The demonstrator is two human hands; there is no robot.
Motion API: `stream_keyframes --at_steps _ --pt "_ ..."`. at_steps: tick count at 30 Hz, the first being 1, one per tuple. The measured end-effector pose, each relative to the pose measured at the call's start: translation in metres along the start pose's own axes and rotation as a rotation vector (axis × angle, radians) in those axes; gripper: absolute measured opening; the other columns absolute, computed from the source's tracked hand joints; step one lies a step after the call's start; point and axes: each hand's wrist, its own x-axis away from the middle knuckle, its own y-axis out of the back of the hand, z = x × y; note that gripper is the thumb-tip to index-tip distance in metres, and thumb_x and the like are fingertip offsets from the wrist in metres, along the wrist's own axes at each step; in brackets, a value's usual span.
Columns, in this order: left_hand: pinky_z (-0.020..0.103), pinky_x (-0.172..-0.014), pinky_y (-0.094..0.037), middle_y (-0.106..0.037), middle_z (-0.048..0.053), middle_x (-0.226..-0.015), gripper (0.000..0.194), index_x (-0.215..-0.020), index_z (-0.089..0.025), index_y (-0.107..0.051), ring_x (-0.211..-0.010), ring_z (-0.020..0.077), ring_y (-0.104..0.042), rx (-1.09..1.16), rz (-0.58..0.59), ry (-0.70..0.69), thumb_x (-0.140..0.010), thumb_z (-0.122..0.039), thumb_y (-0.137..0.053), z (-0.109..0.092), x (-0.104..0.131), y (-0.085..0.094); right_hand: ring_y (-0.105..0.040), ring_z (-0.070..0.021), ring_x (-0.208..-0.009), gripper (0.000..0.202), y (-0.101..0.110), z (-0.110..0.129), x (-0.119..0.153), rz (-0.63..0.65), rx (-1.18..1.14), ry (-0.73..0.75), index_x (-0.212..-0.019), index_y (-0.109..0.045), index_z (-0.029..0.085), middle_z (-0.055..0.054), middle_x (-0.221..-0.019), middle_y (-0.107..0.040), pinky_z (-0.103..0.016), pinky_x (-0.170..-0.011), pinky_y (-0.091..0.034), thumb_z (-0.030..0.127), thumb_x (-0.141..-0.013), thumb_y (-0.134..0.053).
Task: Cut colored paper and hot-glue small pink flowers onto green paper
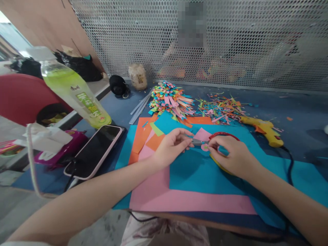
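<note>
A pair of scissors (198,142) with one red and one yellow handle is on the stacked craft paper between my hands. My left hand (176,143) is closed in a pinch beside the blade tips; what its fingers hold is too small to make out, and I cannot tell if they touch the blades. My right hand (228,152) is over the handles, thumb and finger pinching a small round pink paper piece (204,147) with a green middle. Just behind the blades lies a pink paper square (202,134). Blue paper sheets (194,174) spread beneath, over a pink sheet (153,201).
Behind the sheets stands a fringed multicolour paper bundle (169,99), beside a heap of paper shreds (222,109). A yellow glue gun (266,130) with a black cord lies right. Glue sticks (140,107), a phone (96,150) and a drink bottle (74,89) are left.
</note>
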Motion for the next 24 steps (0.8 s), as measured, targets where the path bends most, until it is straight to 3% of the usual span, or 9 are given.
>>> stream_keyframes --at_steps 8,14,24 --pt "0.022 -0.06 -0.047 -0.072 0.005 -0.087 0.023 -0.106 -0.014 -0.059 -0.071 0.0117 -0.066 -0.077 -0.003 0.03 -0.083 -0.014 -0.063 0.001 0.003 0.0 -0.062 -0.0137 -0.062 0.012 -0.002 0.005 0.0 0.038 -0.208 -0.062 -0.076 -0.058 0.022 0.0 -0.069 -0.065 -0.024 -0.056 -0.047 0.024 -0.088 -0.055" --pt "0.027 -0.077 -0.05 -0.074 0.008 -0.095 0.032 -0.111 -0.016 -0.06 -0.092 0.0176 -0.07 -0.106 0.096 0.007 -0.08 -0.017 -0.069 0.005 0.005 0.0 -0.062 -0.0161 -0.068 0.012 -0.001 0.008 0.002 0.092 -0.145 0.049 -0.078 -0.059 0.023 -0.001 -0.072 -0.066 -0.028 -0.062 -0.048 0.023 -0.088 -0.055" --pt "0.025 -0.069 -0.048 -0.07 0.004 -0.08 0.03 -0.109 -0.012 -0.062 -0.074 0.0135 -0.065 -0.207 0.15 0.033 -0.08 -0.017 -0.068 0.002 0.005 0.001 -0.059 -0.017 -0.071 0.012 0.001 0.012 0.001 0.098 -0.118 0.134 -0.08 -0.063 0.022 -0.001 -0.071 -0.065 -0.03 -0.065 -0.047 0.02 -0.089 -0.055"
